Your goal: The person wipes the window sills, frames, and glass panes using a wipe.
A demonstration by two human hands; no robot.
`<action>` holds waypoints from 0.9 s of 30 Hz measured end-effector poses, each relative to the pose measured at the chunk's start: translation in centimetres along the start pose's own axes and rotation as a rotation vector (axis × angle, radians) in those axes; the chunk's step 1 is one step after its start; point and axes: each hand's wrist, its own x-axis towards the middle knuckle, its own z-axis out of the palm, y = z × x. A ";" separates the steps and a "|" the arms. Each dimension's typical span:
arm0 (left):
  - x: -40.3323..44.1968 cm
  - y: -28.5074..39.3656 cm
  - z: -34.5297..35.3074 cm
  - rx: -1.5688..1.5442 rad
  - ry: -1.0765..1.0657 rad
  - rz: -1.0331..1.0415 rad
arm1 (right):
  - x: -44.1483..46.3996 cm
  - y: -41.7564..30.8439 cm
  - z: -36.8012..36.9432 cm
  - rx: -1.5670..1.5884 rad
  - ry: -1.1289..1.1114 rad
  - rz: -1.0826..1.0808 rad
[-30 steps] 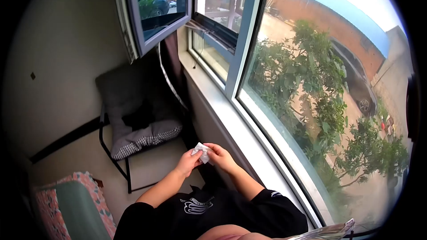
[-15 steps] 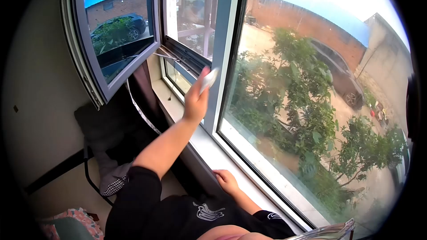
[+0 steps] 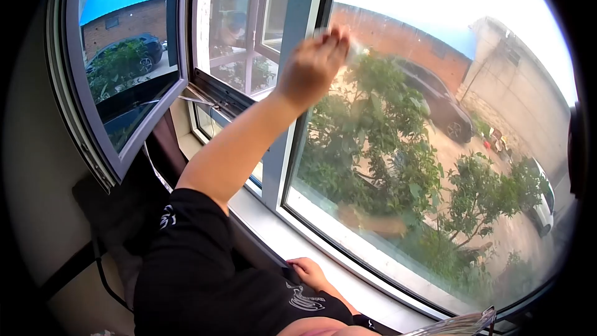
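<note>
At the bottom of the frame, the black shirt (image 3: 186, 267) fills the nearest space, and just above its right part the right hand (image 3: 311, 272) rests on the inner edge of the white sill (image 3: 268, 227), fingers loosely together and nothing seen in them. From the left sleeve the arm reaches up to the top centre, where the left hand (image 3: 313, 67) has its fingers bent around a pale wad (image 3: 357, 51), which shows beyond the fingertips, before the upper left part of the large pane (image 3: 410, 162). The step in hand looks like working the wad at the glass there; moving it along would call for a secure pinch and a flat, even press, with the right hand steadying the body. The wad is mostly covered by the fingers and blurred, so its folds cannot be read, nor whether it touches the glass. A silvery strip (image 3: 457, 323) at the lower right is cut off and hard to identify. In the upper left a swung-in sash (image 3: 146, 130) carries reflections, and below it a chair (image 3: 112, 221) sinks into shadow. Beyond the pane stand leafy shrubs (image 3: 385, 124), then a dark car (image 3: 435, 98), dimmed by the hazy glass, and a brick wall (image 3: 398, 34) behind.
</note>
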 end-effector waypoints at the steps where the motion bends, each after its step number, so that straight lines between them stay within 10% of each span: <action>1: -3.4 0.9 -0.4 -0.065 -0.063 0.037 | 0.0 0.0 0.0 -0.010 0.002 -0.001; 4: -14.5 4.3 -3.3 -0.165 -0.282 0.253 | -0.1 0.2 0.1 -0.013 0.001 -0.008; 5: -18.0 5.0 -4.9 -0.650 -0.407 0.174 | 0.0 -0.3 -0.1 -0.020 0.013 -0.002; 8: -23.6 4.7 -8.8 -0.811 -0.391 0.006 | 0.0 -1.1 -0.6 -0.061 0.013 0.012; 11: -26.9 1.5 -9.9 -0.593 -0.363 -0.334 | 0.2 -0.8 -0.8 -0.065 0.000 -0.013; 15: -30.4 -3.6 -8.2 -0.533 -0.282 -1.400 | 0.2 -1.1 -1.0 -0.065 0.008 -0.027; 20: -33.7 -7.6 -0.8 -0.424 0.078 -1.767 | 0.3 -1.5 -1.1 -0.091 0.011 -0.029; 27: -29.6 4.7 -1.8 -0.584 -0.241 -1.454 | 0.1 -2.4 -1.1 -0.103 0.038 0.032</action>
